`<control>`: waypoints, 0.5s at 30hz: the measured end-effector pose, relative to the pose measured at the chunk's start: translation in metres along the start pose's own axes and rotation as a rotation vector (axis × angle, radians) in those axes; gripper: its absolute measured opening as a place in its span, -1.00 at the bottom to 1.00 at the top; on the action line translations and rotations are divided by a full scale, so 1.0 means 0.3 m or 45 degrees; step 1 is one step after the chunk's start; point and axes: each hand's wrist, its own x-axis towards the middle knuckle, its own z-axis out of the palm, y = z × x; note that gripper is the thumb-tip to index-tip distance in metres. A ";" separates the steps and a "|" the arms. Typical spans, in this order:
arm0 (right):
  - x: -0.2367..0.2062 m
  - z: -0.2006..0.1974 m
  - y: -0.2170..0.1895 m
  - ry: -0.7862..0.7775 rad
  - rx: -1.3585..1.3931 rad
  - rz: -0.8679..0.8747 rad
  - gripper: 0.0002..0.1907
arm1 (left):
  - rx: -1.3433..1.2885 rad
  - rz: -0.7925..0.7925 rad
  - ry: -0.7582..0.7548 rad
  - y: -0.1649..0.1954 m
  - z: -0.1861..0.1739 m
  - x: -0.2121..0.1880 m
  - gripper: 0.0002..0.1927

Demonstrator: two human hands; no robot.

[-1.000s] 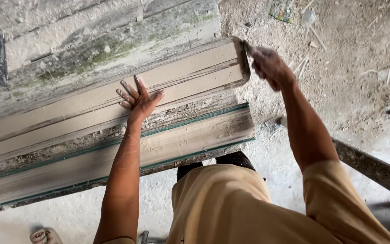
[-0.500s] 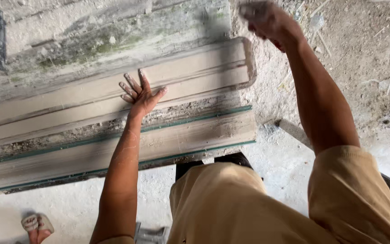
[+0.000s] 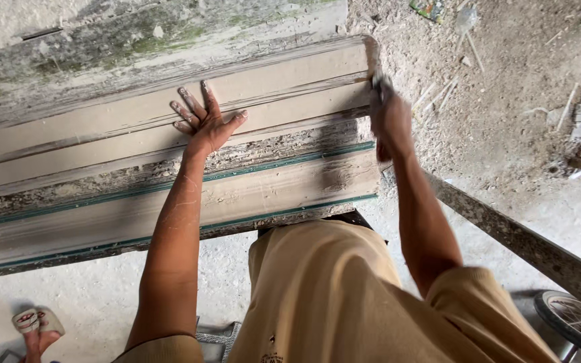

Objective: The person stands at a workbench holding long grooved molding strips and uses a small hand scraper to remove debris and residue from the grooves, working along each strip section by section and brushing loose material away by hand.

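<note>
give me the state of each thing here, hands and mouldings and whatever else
left hand: flat, fingers spread, pressing on the upper moulding
right hand: closed around a small tool, blurred, at the moulding's end
upper moulding: lying lengthwise, smooth tan face up
lower moulding: lying parallel, crusted with dried plaster along its upper edge
wheel: partly in view at the lower right

Just one head cam, looking steeply down from the person's own eye level.

It's facing down over the chest and both arms, sitting close, with the moulded plaster strip (image 3: 169, 134) running left to right across the middle, rubble ground lying far right and a bare foot (image 3: 38, 329) poking in near left.
</note>
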 end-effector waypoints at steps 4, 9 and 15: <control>-0.034 -0.014 0.055 -0.049 -0.038 -0.100 -0.66 | 0.056 -0.018 -0.002 -0.002 0.002 -0.002 0.35; -0.037 -0.026 -0.018 -0.149 -0.164 -0.032 -0.66 | 0.001 0.009 -0.024 0.010 -0.009 0.004 0.37; 0.270 -0.216 -0.157 -0.524 -0.299 -0.206 -0.59 | -0.038 0.026 0.033 0.027 -0.030 -0.009 0.40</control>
